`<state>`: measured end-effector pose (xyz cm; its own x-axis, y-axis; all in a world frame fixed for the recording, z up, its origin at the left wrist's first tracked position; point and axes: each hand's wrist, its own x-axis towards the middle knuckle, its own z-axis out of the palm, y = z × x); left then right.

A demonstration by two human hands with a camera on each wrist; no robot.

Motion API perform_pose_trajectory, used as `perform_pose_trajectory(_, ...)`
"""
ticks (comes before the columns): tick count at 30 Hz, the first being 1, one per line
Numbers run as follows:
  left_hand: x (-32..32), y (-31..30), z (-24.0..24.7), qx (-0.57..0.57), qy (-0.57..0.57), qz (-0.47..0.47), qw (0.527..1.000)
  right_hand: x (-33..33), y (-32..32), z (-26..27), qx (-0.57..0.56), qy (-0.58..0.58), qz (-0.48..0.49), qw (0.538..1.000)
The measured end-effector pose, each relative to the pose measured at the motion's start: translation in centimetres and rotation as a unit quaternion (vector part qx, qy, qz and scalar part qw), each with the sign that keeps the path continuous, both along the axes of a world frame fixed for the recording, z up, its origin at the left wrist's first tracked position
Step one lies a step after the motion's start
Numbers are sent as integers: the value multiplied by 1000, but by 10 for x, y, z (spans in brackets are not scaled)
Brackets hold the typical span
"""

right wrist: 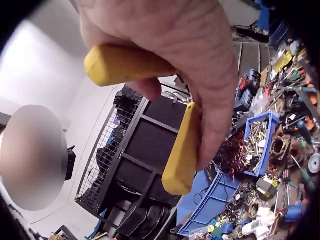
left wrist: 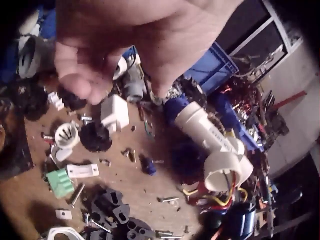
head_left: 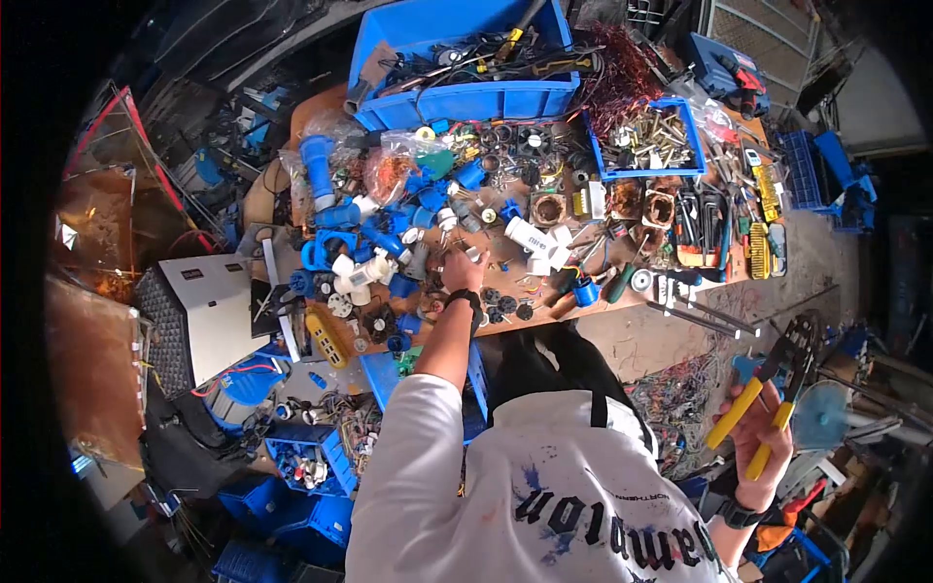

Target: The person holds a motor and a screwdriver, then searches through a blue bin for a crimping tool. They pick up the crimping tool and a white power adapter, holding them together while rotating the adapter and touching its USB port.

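My left hand [head_left: 462, 271] is over the cluttered table, fingers pointing down. In the left wrist view that hand [left wrist: 125, 40] has its fingers and thumb apart with nothing visible between them. Just below the fingertips is a white box-shaped piece [left wrist: 115, 111], and a white pipe fitting [left wrist: 200, 129] with a blue end lies to the right. My right hand [head_left: 761, 437] grips a plier-like tool by its yellow handles [head_left: 736, 413], away from the table at the right, its dark head upward. The right wrist view shows the handles [right wrist: 181, 155] spread within the hand [right wrist: 175, 55]; the tool's head is hidden there.
A large blue bin [head_left: 466, 105] of tools stands at the table's back, with a smaller blue tray [head_left: 646, 173] of screws to its right. Blue and white fittings crowd the left side. A green-handled screwdriver [head_left: 618, 284] lies near the front edge. Metal rods [head_left: 705, 319] project past the edge.
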<state>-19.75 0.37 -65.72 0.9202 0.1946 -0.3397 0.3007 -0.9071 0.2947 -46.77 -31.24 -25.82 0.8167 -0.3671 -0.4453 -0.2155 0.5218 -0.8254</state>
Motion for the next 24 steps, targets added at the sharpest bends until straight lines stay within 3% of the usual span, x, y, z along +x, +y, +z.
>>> perform_pose_trajectory(3, 0, 14, -37, -36, 1, 11, 999, -4, 7, 0, 10, -23, -15, 1000)
perform_pose_trajectory(6, 3, 17, -22, -70, -9, 19, 997, -5, 11, -1, 6, -11, -27, 1000)
perform_pose_trajectory(10, 1, 14, -25, -36, -15, -4, 999, -1, 14, -4, 23, -33, -24, 999)
perform_pose_trajectory(14, 7, 5, -27, -29, 2, 33, 999, 5, 22, 1, 9, -17, -18, 1000)
perform_pose_trajectory(18, 10, 7, -44, -87, -32, 67, 993, 0, 27, 3, 14, -6, -22, 1000)
perform_pose_trajectory(19, 10, 2, -10, -143, -22, 98, 985, 0, 27, 3, 16, -17, -20, 1000)
perform_pose_trajectory(20, 20, 9, -43, -310, 5, 128, 942, -1, 27, 3, 18, -29, -19, 999)
perform_pose_trajectory(21, 20, 9, -42, -435, 96, 204, 871, -2, 25, 3, 19, -31, -22, 999)
perform_pose_trajectory(22, 19, 3, 15, -545, 184, 274, 771, -2, 23, 1, 18, -36, -21, 999)
perform_pose_trajectory(24, 10, -2, 86, -686, 201, 244, 656, 0, 18, -1, 20, -40, -18, 999)
